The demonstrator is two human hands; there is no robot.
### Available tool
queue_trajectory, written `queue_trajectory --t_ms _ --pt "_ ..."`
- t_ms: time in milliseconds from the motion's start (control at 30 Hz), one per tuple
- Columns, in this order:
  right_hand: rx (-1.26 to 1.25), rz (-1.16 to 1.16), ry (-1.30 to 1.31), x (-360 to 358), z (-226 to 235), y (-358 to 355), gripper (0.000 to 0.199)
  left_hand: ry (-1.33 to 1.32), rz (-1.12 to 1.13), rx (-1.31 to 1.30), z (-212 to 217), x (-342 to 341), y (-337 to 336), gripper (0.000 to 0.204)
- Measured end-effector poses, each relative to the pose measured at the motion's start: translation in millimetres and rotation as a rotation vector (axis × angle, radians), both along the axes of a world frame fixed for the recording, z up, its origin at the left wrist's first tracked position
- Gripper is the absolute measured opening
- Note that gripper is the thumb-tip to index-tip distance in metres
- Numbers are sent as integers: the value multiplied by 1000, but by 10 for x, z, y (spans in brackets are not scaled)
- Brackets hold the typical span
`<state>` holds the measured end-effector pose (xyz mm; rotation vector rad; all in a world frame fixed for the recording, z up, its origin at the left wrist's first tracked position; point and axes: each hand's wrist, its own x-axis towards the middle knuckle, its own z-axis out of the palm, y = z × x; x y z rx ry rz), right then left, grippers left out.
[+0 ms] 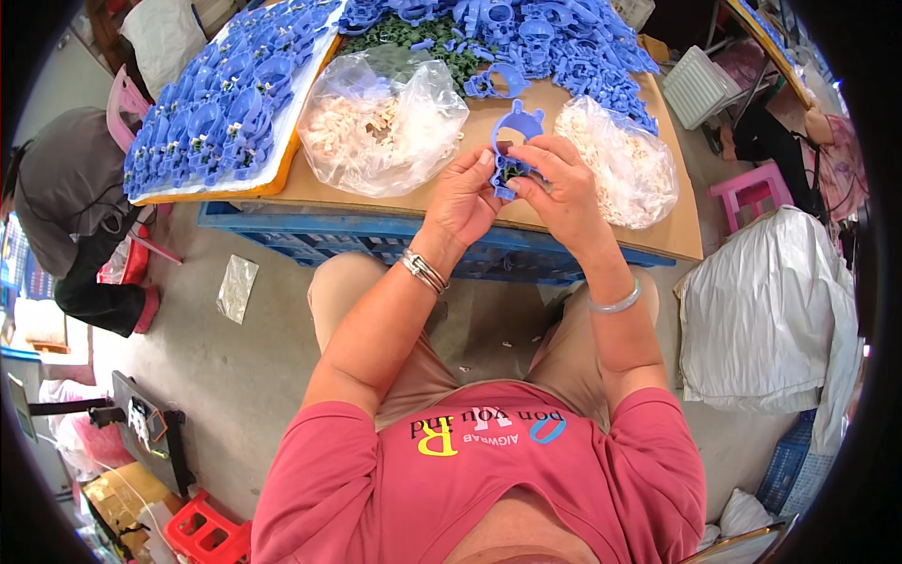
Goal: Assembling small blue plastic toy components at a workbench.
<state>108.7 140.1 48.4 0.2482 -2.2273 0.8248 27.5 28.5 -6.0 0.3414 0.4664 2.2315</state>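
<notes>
Between both hands, over the front of the cardboard-topped table, is a blue plastic ring-shaped part [532, 122] with small ear-like bumps at its far end. My left hand [462, 199] is closed on its lower left side, fingers and thumb against the edge. With thumb and fingers pinched, my right hand [566, 195] grips the lower right side. Something dark green shows in the lower part, between my fingertips; its shape is mostly hidden. Just beyond lies another blue ring part [507, 79]. Clear bags of small cream-coloured pieces flank my hands, a left bag [413, 155] and a right bag [625, 174].
A white-lined tray [287, 155] of blue parts in rows stands at left. Heaped blue parts [554, 38] and small dark green pieces [451, 58] cover the table's back. Blue crates [310, 246] support the cardboard [691, 221]. A white sack [761, 310] and pink stool [752, 193] are at right.
</notes>
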Motion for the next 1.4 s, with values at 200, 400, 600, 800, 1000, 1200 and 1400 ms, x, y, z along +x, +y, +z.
queue_trajectory --t_ms 200,400,600,800,1000,1200,1400 --pt "-84 24 17 31 36 29 27 -14 -33 39 56 9 -24 21" --pt "54 -60 42 19 83 -31 22 -5 -15 45 52 7 -28 21" --pt "52 -48 27 17 20 -13 26 83 -24 101 -29 -31 -19 24" --pt "48 -185 91 5 28 -81 27 79 21 55 55 17 -11 23" --pt "76 -166 97 -20 -1 -54 26 103 -32 89 -37 -56 -22 26" --pt "165 -221 109 -26 -5 -95 22 100 28 44 -22 -46 -19 24" --pt "149 -157 99 -23 1 -72 18 79 92 2 83 8 -17 18"
